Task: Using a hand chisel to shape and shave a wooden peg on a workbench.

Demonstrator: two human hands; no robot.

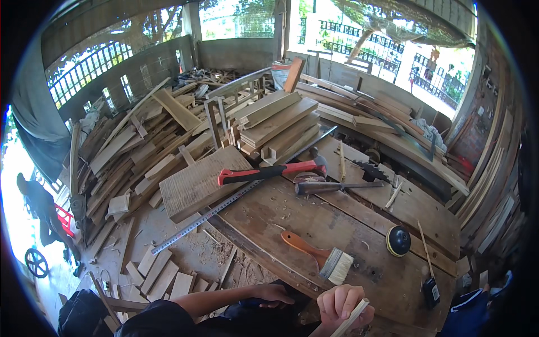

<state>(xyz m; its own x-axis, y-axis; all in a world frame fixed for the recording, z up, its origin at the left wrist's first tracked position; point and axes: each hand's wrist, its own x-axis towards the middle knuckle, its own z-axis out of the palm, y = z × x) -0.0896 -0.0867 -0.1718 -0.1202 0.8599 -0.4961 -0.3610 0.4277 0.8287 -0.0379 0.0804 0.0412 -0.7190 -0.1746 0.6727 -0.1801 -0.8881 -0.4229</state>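
My right hand (pixel 341 306) grips a pale, thin wooden stick (pixel 351 319) at the lower edge, just beyond the bench's near edge. Lower and to the left, my left hand (pixel 272 296) hangs over my dark-clothed lap, fingers loosely bent and apart. On the worn wooden bench (pixel 252 219) above my hands lie a wide paintbrush (pixel 314 255) with an orange handle, a round black object (pixel 397 241), a small black device (pixel 432 293) and a thin stick (pixel 425 250). Farther back are a red-and-black hammer (pixel 264 171), a chisel-like tool (pixel 325 187) and a long steel rule (pixel 208 216).
A thick board (pixel 199 185) and stacked planks (pixel 278 121) sit at the bench's back left. Loose timber piles (pixel 126 151) fill the left, with offcuts (pixel 160 269) below. Long boards (pixel 387 129) lie along the right wall. A dark shape and wheel (pixel 36 263) stand at far left.
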